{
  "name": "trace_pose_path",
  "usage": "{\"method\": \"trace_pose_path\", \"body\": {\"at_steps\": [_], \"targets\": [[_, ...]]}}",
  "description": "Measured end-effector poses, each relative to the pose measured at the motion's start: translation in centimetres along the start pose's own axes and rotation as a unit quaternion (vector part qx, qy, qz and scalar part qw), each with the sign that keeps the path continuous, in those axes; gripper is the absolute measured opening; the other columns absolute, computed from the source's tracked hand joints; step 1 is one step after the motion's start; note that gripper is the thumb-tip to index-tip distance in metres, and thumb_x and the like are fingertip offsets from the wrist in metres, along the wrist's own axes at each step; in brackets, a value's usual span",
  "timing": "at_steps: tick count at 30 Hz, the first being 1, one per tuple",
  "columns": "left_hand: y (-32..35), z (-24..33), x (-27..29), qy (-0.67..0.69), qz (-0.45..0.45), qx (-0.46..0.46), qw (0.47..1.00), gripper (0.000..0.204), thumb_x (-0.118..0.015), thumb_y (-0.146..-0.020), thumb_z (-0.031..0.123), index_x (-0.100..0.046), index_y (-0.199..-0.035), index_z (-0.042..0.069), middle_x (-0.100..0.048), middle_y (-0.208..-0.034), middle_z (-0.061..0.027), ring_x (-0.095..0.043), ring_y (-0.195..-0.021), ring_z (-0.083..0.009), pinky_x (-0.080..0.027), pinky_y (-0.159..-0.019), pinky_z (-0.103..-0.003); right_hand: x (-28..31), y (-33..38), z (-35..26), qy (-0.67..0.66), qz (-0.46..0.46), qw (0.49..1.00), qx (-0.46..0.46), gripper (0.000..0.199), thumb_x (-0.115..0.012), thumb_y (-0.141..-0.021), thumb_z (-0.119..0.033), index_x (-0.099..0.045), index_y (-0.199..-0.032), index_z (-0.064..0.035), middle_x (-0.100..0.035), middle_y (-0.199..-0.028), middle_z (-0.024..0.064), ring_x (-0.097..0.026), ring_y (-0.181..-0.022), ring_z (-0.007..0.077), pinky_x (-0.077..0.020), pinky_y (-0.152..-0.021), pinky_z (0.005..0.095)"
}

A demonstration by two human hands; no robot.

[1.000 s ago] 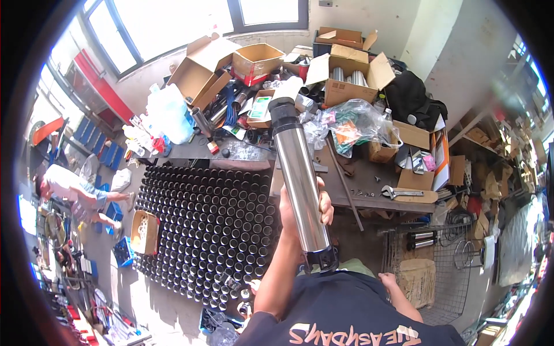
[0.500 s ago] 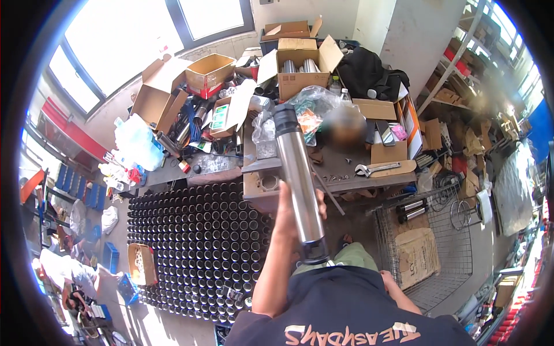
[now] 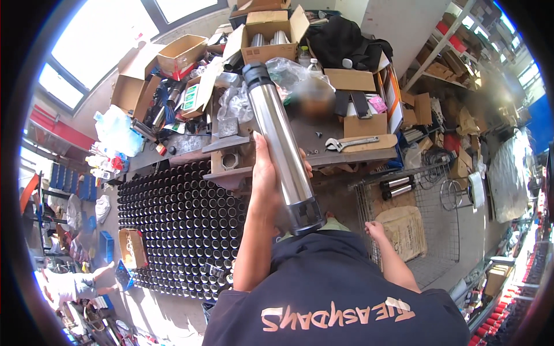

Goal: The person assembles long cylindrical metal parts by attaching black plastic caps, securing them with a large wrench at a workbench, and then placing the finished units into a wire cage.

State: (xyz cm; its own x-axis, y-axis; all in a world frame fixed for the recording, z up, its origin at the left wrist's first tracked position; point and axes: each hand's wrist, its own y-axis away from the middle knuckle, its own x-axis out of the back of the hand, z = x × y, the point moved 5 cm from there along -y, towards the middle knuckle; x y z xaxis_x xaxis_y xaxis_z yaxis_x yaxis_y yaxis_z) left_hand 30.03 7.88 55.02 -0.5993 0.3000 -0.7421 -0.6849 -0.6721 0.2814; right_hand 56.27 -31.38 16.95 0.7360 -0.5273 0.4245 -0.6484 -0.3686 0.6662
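My left hand is shut around the middle of a long steel cylinder with a black cap at the top and a black collar at the bottom. The cylinder is held up in front of me, tilted with its top to the left, above the edge of a cluttered workbench. My right hand hangs at my side, holding nothing, fingers loosely apart, next to a wire basket.
A large field of upright black tubes covers the floor to the left. An adjustable wrench, open cardboard boxes and plastic bags lie on the bench. Two steel cylinders and a sack sit in the basket. Another person crouches at lower left.
My view has swung right and closer to the bench. The cylinder stays in my left hand and now leans more. My right hand has come into view beside the basket.
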Motion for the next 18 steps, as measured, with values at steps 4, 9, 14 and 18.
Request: {"method": "trace_pose_path", "body": {"at_steps": [4, 9, 14, 18], "targets": [[-0.4, -0.2, -0.8, -0.016, -0.007, 0.016, 1.000, 0.088, -0.022, -0.097, 0.080, -0.059, -0.111, 0.001, -0.066, -0.090, -0.0142, -0.067, -0.071, -0.0289, -0.059, -0.066, -0.045, -0.1, -2.3, 3.2, -0.016, -0.018, 1.000, 0.018, 0.028, -0.063, -0.097, -0.031, -0.068, -0.094, -0.0030, -0.068, -0.076, 0.0055, -0.058, -0.060, 0.0119, -0.0422, -0.049, 0.0283], [0.0, -0.2, 0.3, 0.038, -0.042, 0.036, 0.998, 0.085, -0.022, -0.097, 0.080, -0.057, -0.117, 0.004, -0.065, -0.093, -0.0152, -0.068, -0.076, -0.0306, -0.059, -0.067, -0.046, -2.6, -0.8, 4.2, 0.025, -0.048, 0.997, -0.063, 0.027, -0.064, -0.094, -0.029, -0.068, -0.083, -0.0041, -0.065, -0.072, 0.0049, -0.053, -0.051, 0.0135, -0.0389, -0.044, 0.0293], [0.0, -0.1, -0.6, 0.160, -0.145, 0.033, 0.976, 0.081, -0.027, -0.096, 0.080, -0.048, -0.133, 0.011, -0.062, -0.088, -0.0156, -0.064, -0.070, -0.0299, -0.055, -0.065, -0.044, -4.0, 0.6, 4.5, 0.008, -0.051, 0.995, -0.088, 0.024, -0.068, -0.094, -0.025, -0.069, -0.090, -0.0018, -0.068, -0.073, 0.0061, -0.058, -0.055, 0.0137, -0.0439, -0.047, 0.0303], [-0.4, -0.3, -0.9, 0.175, -0.185, 0.048, 0.966, 0.085, -0.029, -0.096, 0.080, -0.048, -0.139, 0.009, -0.062, -0.091, -0.0169, -0.064, -0.071, -0.0308, -0.054, -0.063, -0.045, -5.0, 1.5, 3.8, -0.020, -0.038, 0.998, -0.054, 0.026, -0.065, -0.097, -0.026, -0.067, -0.096, -0.0003, -0.063, -0.071, 0.0066, -0.052, -0.050, 0.0139, -0.0388, -0.042, 0.0291]]}}
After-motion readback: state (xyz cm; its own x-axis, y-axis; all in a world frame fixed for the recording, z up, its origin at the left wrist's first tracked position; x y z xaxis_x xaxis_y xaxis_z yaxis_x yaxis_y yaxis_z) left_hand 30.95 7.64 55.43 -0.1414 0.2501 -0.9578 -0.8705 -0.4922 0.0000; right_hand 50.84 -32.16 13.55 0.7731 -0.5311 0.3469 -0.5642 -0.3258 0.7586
